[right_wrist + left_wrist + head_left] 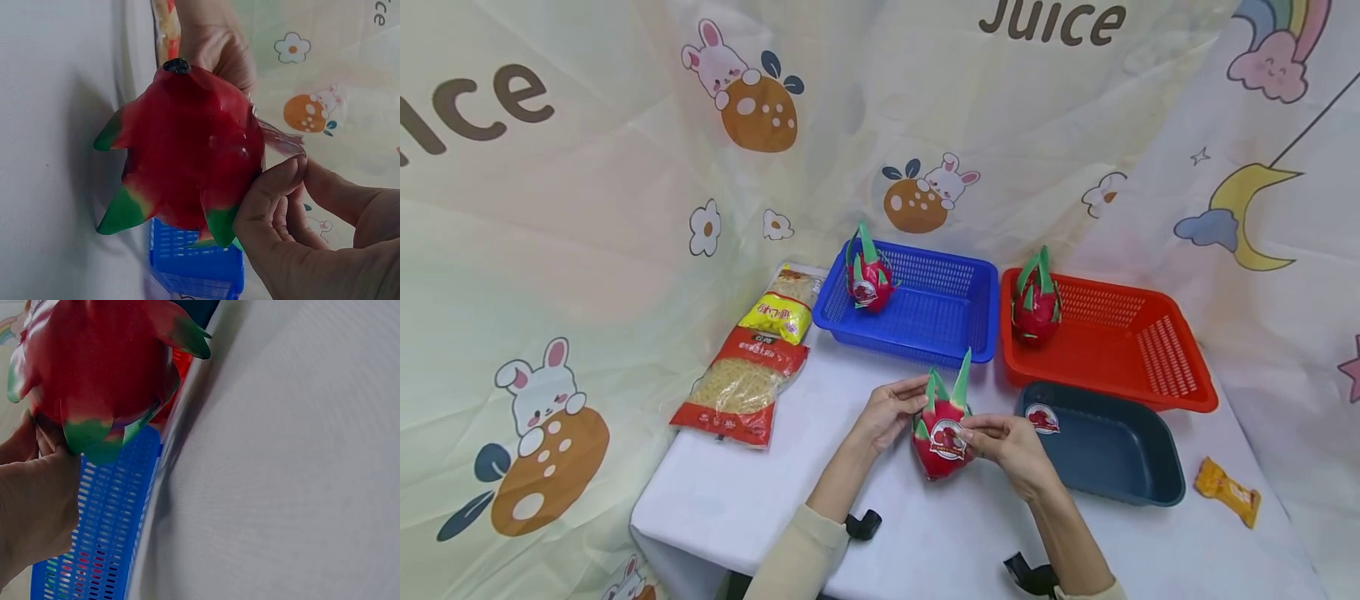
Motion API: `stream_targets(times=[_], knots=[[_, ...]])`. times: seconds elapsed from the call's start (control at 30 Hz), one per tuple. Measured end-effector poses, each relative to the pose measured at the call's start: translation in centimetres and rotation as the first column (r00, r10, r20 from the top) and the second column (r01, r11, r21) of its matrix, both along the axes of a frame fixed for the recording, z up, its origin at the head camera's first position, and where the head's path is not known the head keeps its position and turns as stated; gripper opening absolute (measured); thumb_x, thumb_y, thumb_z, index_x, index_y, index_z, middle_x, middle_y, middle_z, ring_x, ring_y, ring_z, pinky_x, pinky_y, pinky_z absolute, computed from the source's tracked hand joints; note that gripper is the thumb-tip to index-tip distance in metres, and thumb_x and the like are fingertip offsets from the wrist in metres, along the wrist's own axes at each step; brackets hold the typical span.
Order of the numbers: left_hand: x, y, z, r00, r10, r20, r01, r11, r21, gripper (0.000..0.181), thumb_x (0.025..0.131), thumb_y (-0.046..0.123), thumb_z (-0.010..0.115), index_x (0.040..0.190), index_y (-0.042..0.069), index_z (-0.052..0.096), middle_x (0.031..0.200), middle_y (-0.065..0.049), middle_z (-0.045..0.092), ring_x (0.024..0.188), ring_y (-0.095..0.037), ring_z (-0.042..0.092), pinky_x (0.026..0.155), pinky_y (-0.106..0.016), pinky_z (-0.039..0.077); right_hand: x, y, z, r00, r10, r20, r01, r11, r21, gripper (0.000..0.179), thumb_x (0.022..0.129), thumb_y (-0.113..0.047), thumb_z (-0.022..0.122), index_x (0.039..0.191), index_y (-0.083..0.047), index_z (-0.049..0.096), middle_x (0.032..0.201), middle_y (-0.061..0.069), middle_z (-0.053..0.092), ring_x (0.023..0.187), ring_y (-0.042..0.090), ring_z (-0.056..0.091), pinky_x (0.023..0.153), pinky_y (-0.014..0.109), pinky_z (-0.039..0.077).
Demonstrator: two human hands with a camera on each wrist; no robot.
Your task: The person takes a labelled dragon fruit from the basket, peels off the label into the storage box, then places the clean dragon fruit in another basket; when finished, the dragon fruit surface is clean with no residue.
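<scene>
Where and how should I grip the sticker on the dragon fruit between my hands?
Pinch the sticker by its free edge, from the right, where your right hand holds it. That edge stands off the dragon fruit, so thumb and finger can likely close on both faces while your left hand steadies the fruit.

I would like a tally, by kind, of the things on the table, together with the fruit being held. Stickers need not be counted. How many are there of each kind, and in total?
Dragon fruits: 3
Baskets: 2
Dark tray: 1
Large food bags: 2
Small orange packet: 1
Total: 9
</scene>
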State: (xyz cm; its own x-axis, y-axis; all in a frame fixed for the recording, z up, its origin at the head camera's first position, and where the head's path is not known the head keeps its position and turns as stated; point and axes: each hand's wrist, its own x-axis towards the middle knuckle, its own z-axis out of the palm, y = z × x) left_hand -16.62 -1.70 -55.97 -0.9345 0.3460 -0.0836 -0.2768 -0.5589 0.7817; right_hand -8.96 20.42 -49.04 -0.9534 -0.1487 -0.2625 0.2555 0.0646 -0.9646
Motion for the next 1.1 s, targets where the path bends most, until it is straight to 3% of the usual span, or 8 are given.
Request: stream_targets(times=[0.3,1.1], knots=[[0.11,0.09,0.23,0.998,0.007,0.06,-0.004,0.999,-0.037,0.046,0.092,-0.02,0.061,0.138,-0.018,0.053,0.108,-0.009,0.076,0.098,-0.013,0.072,0.082,-0.021,0.061,0.58,-0.03,-0.06,0.999,-0.016,0.042,0.017,0.999,-0.044,0.035,0.096,-0.006,0.074,0.121,0.017,0.065,0.1,0.013,0.076,0.08,0.02,0.072,0.081,0.03,0.063],[-0.28,0.29,0.17,0.998,-0.004,0.067,0.004,1.0,-0.001,0.05,0.092,-0.02,0.06,0.141,-0.019,0.049,0.109,-0.009,0.076,0.1,-0.012,0.072,0.087,-0.022,0.06,0.1,0.18,0.15,0.996,-0.036,0.079,0.043,0.994,-0.098,0.033,0.097,-0.005,0.072,0.121,0.017,0.066,0.095,0.008,0.077,0.077,0.018,0.072,0.08,0.03,0.063]])
